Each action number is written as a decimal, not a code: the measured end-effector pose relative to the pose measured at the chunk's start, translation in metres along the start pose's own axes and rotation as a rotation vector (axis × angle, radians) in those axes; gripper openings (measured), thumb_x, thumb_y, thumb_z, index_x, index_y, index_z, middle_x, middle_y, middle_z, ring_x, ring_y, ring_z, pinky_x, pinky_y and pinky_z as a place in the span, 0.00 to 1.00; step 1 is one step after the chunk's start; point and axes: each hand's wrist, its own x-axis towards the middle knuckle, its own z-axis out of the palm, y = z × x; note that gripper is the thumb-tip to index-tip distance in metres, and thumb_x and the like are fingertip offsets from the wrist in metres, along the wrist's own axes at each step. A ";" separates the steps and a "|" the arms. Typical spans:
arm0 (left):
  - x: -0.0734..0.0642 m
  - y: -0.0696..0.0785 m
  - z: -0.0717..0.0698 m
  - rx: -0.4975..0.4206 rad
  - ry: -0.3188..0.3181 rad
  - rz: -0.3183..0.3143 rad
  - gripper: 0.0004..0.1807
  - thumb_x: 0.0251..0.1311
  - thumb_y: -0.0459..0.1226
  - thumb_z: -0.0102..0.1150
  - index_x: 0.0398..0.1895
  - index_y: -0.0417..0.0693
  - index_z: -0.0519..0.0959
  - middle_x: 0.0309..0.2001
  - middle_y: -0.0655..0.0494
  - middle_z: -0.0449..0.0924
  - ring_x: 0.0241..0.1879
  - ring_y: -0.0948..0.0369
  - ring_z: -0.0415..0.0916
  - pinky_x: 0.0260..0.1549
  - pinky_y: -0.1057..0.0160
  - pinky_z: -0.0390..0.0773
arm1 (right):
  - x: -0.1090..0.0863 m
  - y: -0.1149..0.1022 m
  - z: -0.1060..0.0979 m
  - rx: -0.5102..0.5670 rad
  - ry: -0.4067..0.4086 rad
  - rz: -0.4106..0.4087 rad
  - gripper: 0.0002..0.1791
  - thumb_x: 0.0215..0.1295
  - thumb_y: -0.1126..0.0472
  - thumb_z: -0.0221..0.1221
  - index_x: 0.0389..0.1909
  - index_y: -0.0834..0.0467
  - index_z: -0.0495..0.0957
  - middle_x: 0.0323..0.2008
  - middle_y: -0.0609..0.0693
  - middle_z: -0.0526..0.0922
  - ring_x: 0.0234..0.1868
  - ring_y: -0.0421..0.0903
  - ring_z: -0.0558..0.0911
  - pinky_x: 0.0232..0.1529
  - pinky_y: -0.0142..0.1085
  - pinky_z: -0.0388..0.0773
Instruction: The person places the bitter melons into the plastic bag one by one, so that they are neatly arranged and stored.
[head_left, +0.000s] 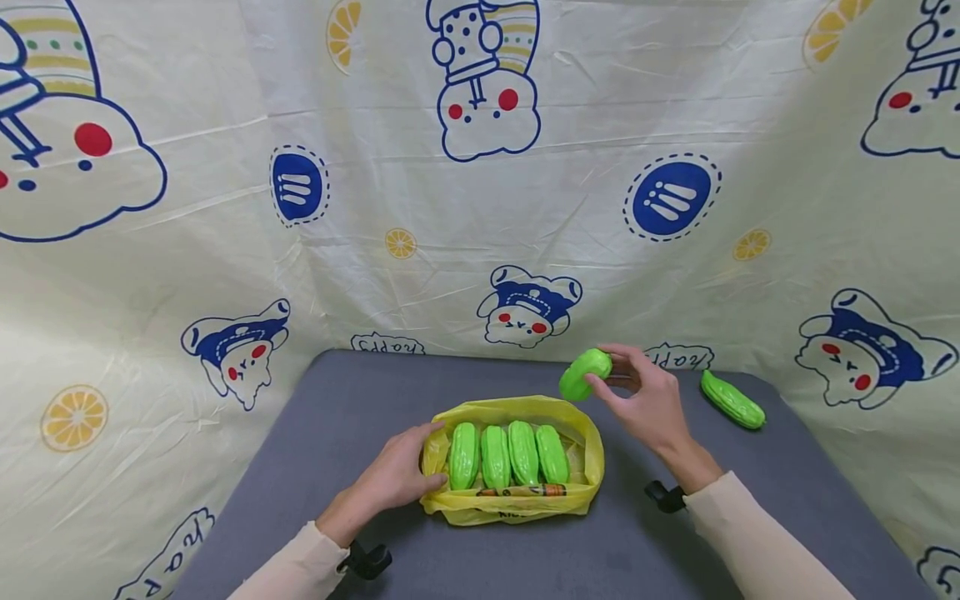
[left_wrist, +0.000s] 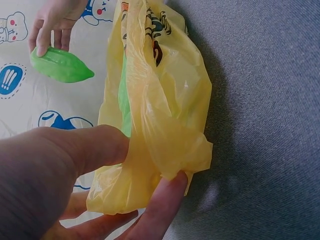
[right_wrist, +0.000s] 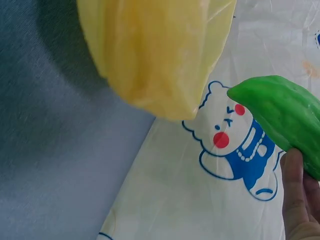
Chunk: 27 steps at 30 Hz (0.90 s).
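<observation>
A yellow plastic bag point(head_left: 525, 505) lies with its mouth wide and its rim rolled down. Several green bitter melons point(head_left: 495, 457) sit side by side in it. My left hand point(head_left: 397, 468) grips the bag's left end, thumb over the rim and fingers outside, as the left wrist view shows. Above the bag's back right corner, my right hand point(head_left: 647, 398) holds another bitter melon point(head_left: 585, 374) between thumb and fingers. In the right wrist view this held melon point(right_wrist: 280, 112) has its pointed tip toward the bag point(right_wrist: 155, 60), apart from it.
One more bitter melon point(head_left: 733, 401) lies at the back right of the grey table point(head_left: 360, 392). A pale cloth point(head_left: 375, 167) printed with cartoon bears and orange slices hangs behind the table and around its sides. Black straps point(head_left: 666, 497) sit at both wrists.
</observation>
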 end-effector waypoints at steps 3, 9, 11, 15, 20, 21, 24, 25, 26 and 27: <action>0.001 0.001 0.000 0.005 0.007 0.004 0.46 0.64 0.36 0.85 0.84 0.38 0.76 0.74 0.35 0.85 0.71 0.39 0.85 0.70 0.35 0.85 | 0.001 -0.005 0.005 0.005 -0.031 0.013 0.29 0.69 0.67 0.81 0.70 0.61 0.86 0.52 0.58 0.96 0.46 0.33 0.93 0.49 0.18 0.86; 0.001 0.002 0.001 0.007 0.015 0.012 0.45 0.64 0.34 0.84 0.84 0.37 0.76 0.75 0.34 0.84 0.74 0.37 0.83 0.72 0.34 0.84 | 0.005 -0.017 0.015 0.037 -0.104 0.045 0.28 0.72 0.64 0.81 0.70 0.59 0.86 0.53 0.59 0.96 0.46 0.48 0.97 0.48 0.22 0.89; 0.002 0.002 0.001 0.009 0.021 0.014 0.45 0.64 0.33 0.84 0.84 0.37 0.76 0.76 0.34 0.83 0.75 0.36 0.83 0.72 0.34 0.84 | 0.006 -0.021 0.018 0.056 -0.129 0.061 0.28 0.73 0.63 0.80 0.71 0.59 0.86 0.54 0.59 0.96 0.46 0.50 0.98 0.48 0.22 0.89; 0.002 0.003 0.001 0.012 0.030 0.020 0.45 0.64 0.33 0.83 0.84 0.37 0.76 0.76 0.34 0.83 0.75 0.37 0.83 0.72 0.35 0.84 | 0.009 -0.028 0.025 0.094 -0.179 0.089 0.28 0.75 0.60 0.79 0.71 0.58 0.85 0.56 0.60 0.96 0.46 0.53 0.98 0.49 0.23 0.90; 0.002 0.003 0.002 0.013 0.035 0.023 0.45 0.64 0.33 0.83 0.84 0.37 0.76 0.76 0.34 0.84 0.75 0.38 0.83 0.72 0.35 0.84 | 0.011 -0.036 0.035 0.108 -0.232 0.102 0.27 0.76 0.58 0.79 0.71 0.58 0.85 0.56 0.59 0.96 0.46 0.54 0.98 0.49 0.31 0.93; 0.002 0.004 0.002 0.014 0.036 0.025 0.45 0.64 0.33 0.83 0.84 0.37 0.76 0.75 0.34 0.84 0.74 0.38 0.83 0.72 0.35 0.84 | 0.012 -0.037 0.037 0.107 -0.242 0.106 0.28 0.76 0.57 0.79 0.72 0.57 0.84 0.56 0.58 0.96 0.46 0.53 0.98 0.49 0.32 0.94; 0.001 0.005 0.001 0.014 0.037 0.024 0.45 0.64 0.33 0.83 0.84 0.37 0.76 0.76 0.35 0.84 0.74 0.38 0.83 0.72 0.35 0.84 | 0.014 -0.042 0.042 0.111 -0.272 0.116 0.29 0.76 0.55 0.79 0.72 0.55 0.83 0.56 0.58 0.97 0.46 0.51 0.98 0.48 0.36 0.95; 0.000 0.006 0.001 0.013 0.038 0.024 0.45 0.63 0.32 0.84 0.84 0.37 0.76 0.76 0.34 0.84 0.74 0.37 0.83 0.72 0.35 0.84 | 0.014 -0.043 0.044 0.111 -0.279 0.119 0.29 0.76 0.55 0.80 0.72 0.55 0.83 0.56 0.58 0.97 0.45 0.50 0.98 0.48 0.36 0.95; 0.000 0.006 0.001 0.013 0.038 0.026 0.45 0.63 0.32 0.84 0.84 0.38 0.77 0.76 0.34 0.84 0.74 0.37 0.83 0.72 0.35 0.84 | 0.015 -0.044 0.045 0.111 -0.286 0.123 0.29 0.76 0.55 0.80 0.72 0.54 0.82 0.55 0.58 0.97 0.45 0.50 0.98 0.48 0.36 0.95; 0.000 0.006 0.001 0.011 0.037 0.025 0.45 0.63 0.32 0.84 0.84 0.38 0.77 0.76 0.35 0.84 0.74 0.37 0.83 0.72 0.35 0.84 | 0.015 -0.045 0.046 0.110 -0.293 0.129 0.29 0.76 0.55 0.80 0.72 0.54 0.82 0.55 0.58 0.97 0.45 0.49 0.98 0.48 0.36 0.95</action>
